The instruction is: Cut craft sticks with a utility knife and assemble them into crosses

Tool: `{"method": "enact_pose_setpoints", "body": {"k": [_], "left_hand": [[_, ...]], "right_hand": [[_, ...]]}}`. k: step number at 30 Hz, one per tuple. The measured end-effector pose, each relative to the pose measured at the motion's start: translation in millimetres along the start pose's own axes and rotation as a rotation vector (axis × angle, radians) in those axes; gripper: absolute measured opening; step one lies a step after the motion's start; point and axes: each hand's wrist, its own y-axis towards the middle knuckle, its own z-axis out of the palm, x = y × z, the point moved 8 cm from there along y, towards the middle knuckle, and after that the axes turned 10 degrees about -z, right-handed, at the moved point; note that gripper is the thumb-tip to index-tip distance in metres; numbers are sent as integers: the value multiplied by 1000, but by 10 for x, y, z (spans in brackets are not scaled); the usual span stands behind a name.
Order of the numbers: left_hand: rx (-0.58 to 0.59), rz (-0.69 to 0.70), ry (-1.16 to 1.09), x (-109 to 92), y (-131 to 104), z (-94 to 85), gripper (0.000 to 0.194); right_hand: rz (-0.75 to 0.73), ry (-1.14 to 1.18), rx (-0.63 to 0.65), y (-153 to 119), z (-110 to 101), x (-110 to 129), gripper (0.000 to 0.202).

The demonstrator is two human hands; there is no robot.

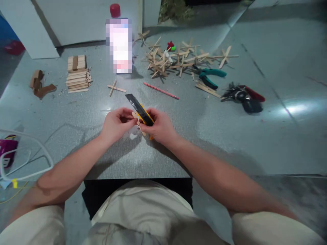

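Note:
Near the front edge of the grey table, my left hand pinches a small wooden stick. Close beside it, my right hand is closed around a yellow and black utility knife, whose wide dark blade points up and to the left. My right fingertips also meet the lower part of the stick, and the two hands almost touch. Beyond them lie a small cross of two sticks and a red pencil. What my curled inner fingers cover is hidden.
Stacked sticks and brown paper scraps lie at the left. A blurred-out bright device stands at the back. A pile of crossed sticks, teal pliers and a bunch of keys lie back right.

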Motion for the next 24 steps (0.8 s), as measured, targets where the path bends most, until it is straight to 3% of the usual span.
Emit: {"method": "enact_pose_setpoints", "body": {"k": [7,17,24], "left_hand": [[47,-49,-33,36,91,82,18],[13,-9,-60,66,49,27,22],[113,50,-92,86,20,52,20]], "right_hand": [[27,-44,-20,-35,-6,-145,22],[-18,-93,-10,21,9,-206,25],[-71,-146,-2,32,-22,-151,23]]}}
